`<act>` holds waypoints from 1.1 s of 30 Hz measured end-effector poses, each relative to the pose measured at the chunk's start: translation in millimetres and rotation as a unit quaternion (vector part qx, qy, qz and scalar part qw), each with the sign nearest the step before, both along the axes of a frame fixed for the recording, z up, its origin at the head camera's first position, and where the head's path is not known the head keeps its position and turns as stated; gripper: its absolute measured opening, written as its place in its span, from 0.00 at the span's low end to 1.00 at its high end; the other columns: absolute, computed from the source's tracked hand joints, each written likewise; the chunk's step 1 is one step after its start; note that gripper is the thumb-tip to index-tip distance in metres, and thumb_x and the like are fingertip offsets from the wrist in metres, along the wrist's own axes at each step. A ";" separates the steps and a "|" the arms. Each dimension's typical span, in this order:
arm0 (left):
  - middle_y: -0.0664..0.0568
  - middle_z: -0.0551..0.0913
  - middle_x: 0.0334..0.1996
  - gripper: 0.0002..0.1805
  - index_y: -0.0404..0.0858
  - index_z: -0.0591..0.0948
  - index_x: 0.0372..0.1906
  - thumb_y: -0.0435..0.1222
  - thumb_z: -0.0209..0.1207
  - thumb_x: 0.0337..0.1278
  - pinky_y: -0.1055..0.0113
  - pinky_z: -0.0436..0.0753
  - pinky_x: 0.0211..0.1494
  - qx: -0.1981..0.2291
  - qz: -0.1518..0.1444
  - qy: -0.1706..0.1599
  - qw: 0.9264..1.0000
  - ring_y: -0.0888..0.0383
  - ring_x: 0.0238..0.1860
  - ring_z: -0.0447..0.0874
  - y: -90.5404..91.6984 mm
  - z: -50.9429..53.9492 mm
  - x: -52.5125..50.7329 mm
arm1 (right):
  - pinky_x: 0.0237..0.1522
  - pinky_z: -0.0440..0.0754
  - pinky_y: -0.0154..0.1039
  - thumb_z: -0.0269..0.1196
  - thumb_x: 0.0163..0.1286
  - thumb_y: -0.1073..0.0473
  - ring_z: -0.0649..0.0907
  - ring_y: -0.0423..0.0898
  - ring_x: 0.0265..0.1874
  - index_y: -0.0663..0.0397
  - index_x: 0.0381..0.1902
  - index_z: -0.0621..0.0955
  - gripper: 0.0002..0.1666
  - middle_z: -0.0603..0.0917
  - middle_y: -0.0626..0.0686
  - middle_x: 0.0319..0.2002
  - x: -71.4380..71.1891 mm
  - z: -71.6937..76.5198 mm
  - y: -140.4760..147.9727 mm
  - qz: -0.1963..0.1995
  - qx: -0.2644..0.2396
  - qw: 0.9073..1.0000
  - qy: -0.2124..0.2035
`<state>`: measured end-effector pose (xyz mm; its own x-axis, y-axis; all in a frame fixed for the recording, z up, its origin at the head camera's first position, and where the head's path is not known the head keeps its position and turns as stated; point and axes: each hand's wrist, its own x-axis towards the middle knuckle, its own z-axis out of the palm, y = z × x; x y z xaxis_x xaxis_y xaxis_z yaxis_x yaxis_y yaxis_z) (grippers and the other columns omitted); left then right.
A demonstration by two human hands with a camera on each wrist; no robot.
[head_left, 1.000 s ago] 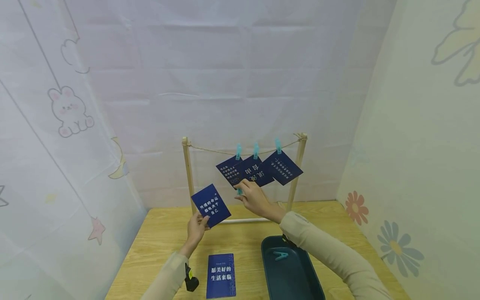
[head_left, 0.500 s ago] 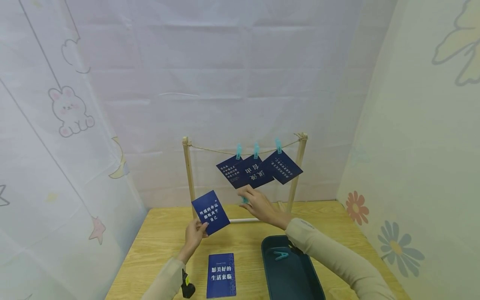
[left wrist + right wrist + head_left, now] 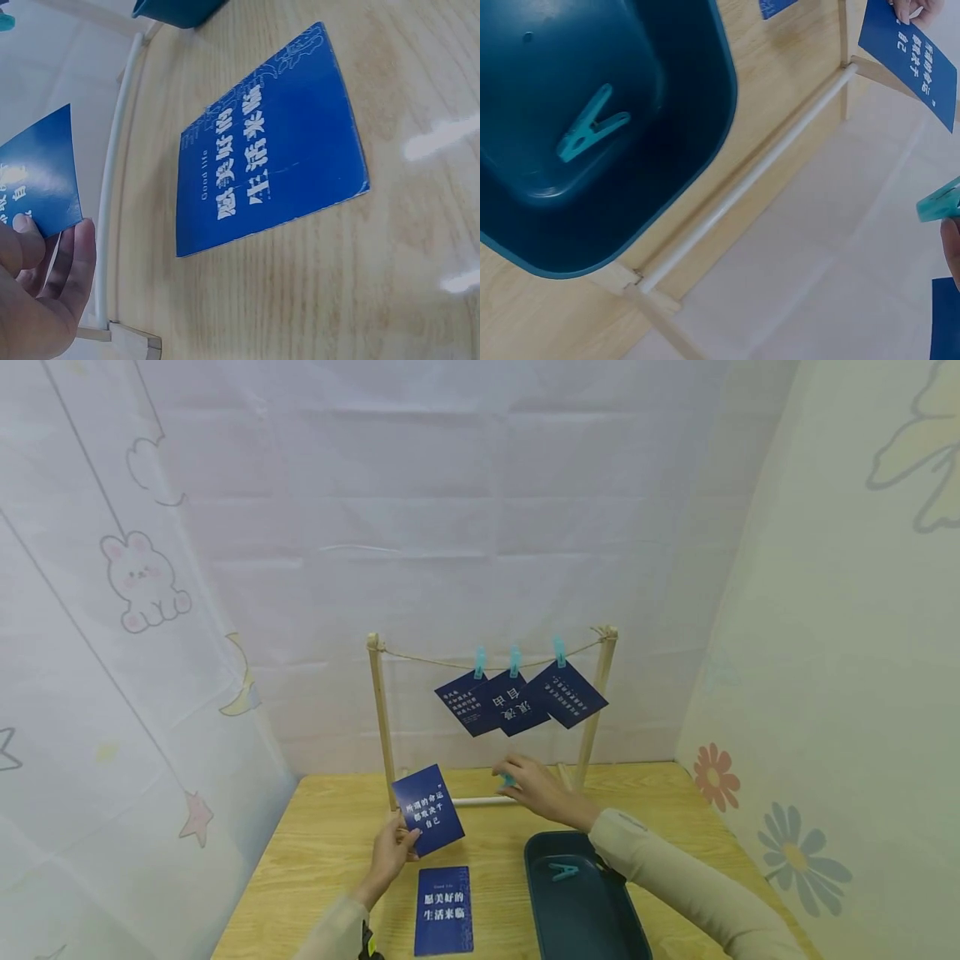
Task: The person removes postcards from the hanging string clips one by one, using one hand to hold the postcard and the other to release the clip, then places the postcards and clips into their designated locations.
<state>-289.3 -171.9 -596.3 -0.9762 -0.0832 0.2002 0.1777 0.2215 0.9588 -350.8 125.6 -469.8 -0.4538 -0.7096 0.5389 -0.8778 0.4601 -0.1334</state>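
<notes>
My left hand (image 3: 392, 852) pinches a blue card (image 3: 429, 810) with white lettering by its lower left edge, thumb in front, holding it tilted above the table. To its right, my right hand (image 3: 542, 789) pinches a teal clothespin (image 3: 507, 779) below the hanging cards. In the right wrist view that clothespin (image 3: 939, 201) shows beside a fingertip at the right edge. Three dark blue cards, among them a left one (image 3: 467, 703), a middle one (image 3: 512, 703) and a right one (image 3: 566, 693), overlap on a twine line (image 3: 427, 662), each under a teal clothespin.
A wooden frame (image 3: 381, 718) carries the line, with a white bar (image 3: 480, 800) low across it. Another blue card (image 3: 443, 935) lies flat on the table (image 3: 322, 827). The dark teal tray (image 3: 536, 893) at right holds one clothespin (image 3: 563, 871).
My left hand has lowered with the card, which moved slightly right. My right hand has moved down and right, away from the hanging cards, still holding the clothespin.
</notes>
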 end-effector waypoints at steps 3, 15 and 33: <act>0.30 0.82 0.26 0.08 0.18 0.73 0.41 0.23 0.57 0.65 0.52 0.88 0.26 -0.009 -0.011 0.009 1.000 0.45 0.19 0.83 -0.6 -2.5 3.3 | 0.42 0.85 0.40 0.71 0.62 0.66 0.83 0.50 0.41 0.60 0.48 0.80 0.16 0.81 0.55 0.43 2.0 -3.2 5.1 0.004 0.007 1.000 -0.016; 0.32 0.81 0.24 0.07 0.19 0.72 0.39 0.23 0.56 0.66 0.50 0.87 0.26 -0.005 -0.020 -0.004 1.000 0.42 0.20 0.83 -2.0 -11.0 11.9 | 0.41 0.86 0.40 0.72 0.61 0.65 0.84 0.49 0.40 0.58 0.49 0.81 0.18 0.81 0.54 0.42 6.4 -24.0 21.8 -0.002 0.034 0.999 -0.026; 0.36 0.79 0.28 0.07 0.19 0.74 0.40 0.24 0.56 0.67 0.53 0.88 0.27 -0.007 -0.053 -0.049 0.997 0.42 0.24 0.83 -10.9 -18.7 21.7 | 0.40 0.84 0.33 0.69 0.64 0.67 0.82 0.47 0.42 0.55 0.53 0.79 0.20 0.79 0.53 0.46 29.0 -57.9 37.7 -0.008 0.088 0.992 -0.092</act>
<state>-267.6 -182.8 -615.0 -0.9944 0.0232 0.1036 0.1061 0.2195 0.9698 -321.8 163.3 -527.7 -0.5447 -0.7774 0.3144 -0.8386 0.5035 -0.2079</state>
